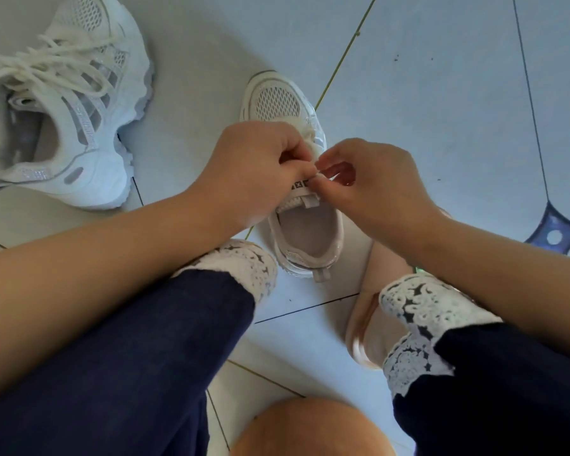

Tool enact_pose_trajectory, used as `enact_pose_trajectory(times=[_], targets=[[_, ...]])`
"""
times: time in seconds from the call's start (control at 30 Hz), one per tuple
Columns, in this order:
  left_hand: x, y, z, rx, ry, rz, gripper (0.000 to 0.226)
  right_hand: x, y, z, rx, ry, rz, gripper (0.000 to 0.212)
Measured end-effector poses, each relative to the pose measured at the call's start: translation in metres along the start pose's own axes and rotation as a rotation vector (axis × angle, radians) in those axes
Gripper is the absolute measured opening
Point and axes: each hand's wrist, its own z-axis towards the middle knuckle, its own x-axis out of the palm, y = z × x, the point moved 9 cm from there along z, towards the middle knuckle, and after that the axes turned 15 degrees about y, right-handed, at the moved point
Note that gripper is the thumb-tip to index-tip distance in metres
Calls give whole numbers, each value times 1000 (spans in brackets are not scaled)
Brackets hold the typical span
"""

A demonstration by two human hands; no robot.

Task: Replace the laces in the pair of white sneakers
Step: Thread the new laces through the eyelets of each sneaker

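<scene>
Pale glossy floor tiles (pixel 425 93) under me. My left hand (pixel 254 172) and right hand (pixel 372 185) both pinch the cream lace (pixel 311 144) atop the near sneaker (pixel 306 232) — the laced sneaker (pixel 79 110) sits apart, left.

— What's underfoot?
— A floor of pale tiles (pixel 425 77) with dark seams. Where some seams meet there's a blue diamond inlay (pixel 555 236) with a white dot at its middle.
— Anything near the inlay?
— Below and left of it, a white lace cuff (pixel 431 307) on a navy trouser leg (pixel 507 390), touching a pinkish slipper (pixel 364 327) with a glossy edge.
— Farther off?
— Well left of the inlay, a second navy leg (pixel 129 357) with the same lace cuff (pixel 244 261). Lower, between the legs, a rounded tan thing (pixel 310 429); I can't tell what. Above-left of the inlay, a yellowish seam (pixel 346 54) and dark specks (pixel 396 57).
</scene>
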Motion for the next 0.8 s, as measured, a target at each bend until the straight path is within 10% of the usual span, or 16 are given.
enact_pose_trajectory(times=[0.4,0.8], targets=[[20,-11,-1,68,-13,260,14,15,-38,1,96,93,785,9],[19,-3,0,4,-92,105,15,24,-44,1,83,224,1004,9]])
